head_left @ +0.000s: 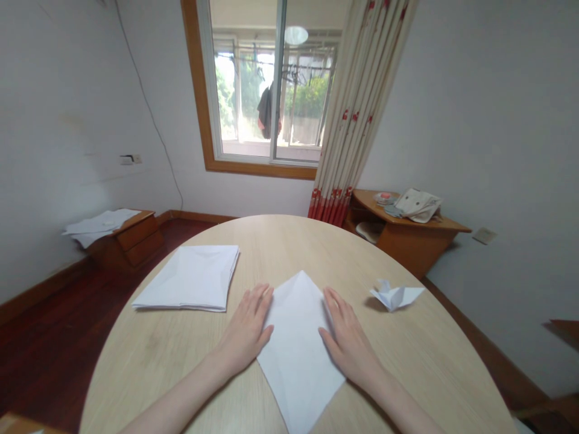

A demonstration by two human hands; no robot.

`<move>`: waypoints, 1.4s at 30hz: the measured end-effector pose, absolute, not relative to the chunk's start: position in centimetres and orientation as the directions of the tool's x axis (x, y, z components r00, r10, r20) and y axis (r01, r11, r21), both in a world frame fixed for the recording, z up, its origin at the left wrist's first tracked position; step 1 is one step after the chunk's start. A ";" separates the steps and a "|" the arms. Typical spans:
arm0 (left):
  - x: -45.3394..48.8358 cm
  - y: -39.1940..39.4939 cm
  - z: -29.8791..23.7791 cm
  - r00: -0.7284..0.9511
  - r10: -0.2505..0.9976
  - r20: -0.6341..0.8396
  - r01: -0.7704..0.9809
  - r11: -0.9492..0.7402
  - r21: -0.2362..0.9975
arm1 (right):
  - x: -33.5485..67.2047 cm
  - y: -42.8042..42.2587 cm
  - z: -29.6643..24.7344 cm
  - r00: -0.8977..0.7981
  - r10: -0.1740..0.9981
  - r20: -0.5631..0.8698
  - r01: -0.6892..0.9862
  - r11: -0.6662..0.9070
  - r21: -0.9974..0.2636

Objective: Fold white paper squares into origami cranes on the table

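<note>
A white sheet of paper (300,343) lies on the round wooden table (271,235) in front of me, turned so that one corner points away. Faint crease lines run across it. My left hand (249,328) rests flat at its left edge, fingers stretched out and the thumb on the paper. At the right edge my right hand (346,334) lies the same way, its thumb also over the sheet. Neither hand grips anything. Further right sits a folded paper crane (396,296).
A stack of white paper (190,278) lies at the table's left. Behind to the right, a wooden corner desk (407,241) bears a cloth bag (415,205). A low wooden cabinet (140,238) with papers stands at the left wall. A curtain (357,114) hangs beside the window.
</note>
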State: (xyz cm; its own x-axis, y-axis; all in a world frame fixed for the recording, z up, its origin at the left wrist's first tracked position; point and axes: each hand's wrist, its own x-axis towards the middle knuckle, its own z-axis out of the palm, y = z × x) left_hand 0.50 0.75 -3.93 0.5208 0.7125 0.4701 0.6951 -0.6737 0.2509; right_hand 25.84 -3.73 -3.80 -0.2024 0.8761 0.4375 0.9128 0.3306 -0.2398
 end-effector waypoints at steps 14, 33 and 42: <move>0.6 0.7 -5.0 0.692 0.664 0.285 0.610 -0.748 0.260 | 24.4 -4.7 -2.8 -0.407 0.866 0.290 0.869 0.465 -0.169; 0.9 -0.9 -2.1 0.679 0.694 0.239 0.671 -0.719 0.181 | 23.0 -5.9 -1.7 -0.474 0.854 0.213 0.844 0.510 -0.167; 1.0 -1.5 -1.3 0.690 0.699 0.190 0.678 -0.715 0.170 | 23.1 -5.9 -1.6 -0.448 0.873 0.191 0.873 0.474 -0.120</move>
State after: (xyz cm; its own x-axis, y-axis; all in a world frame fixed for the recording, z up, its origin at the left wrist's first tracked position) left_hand 0.95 -1.47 -1.29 0.6897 0.6988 0.1897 0.6778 -0.7153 0.1703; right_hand 23.08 -5.87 -1.57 -0.4477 0.8734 0.1914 0.8726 0.4735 -0.1198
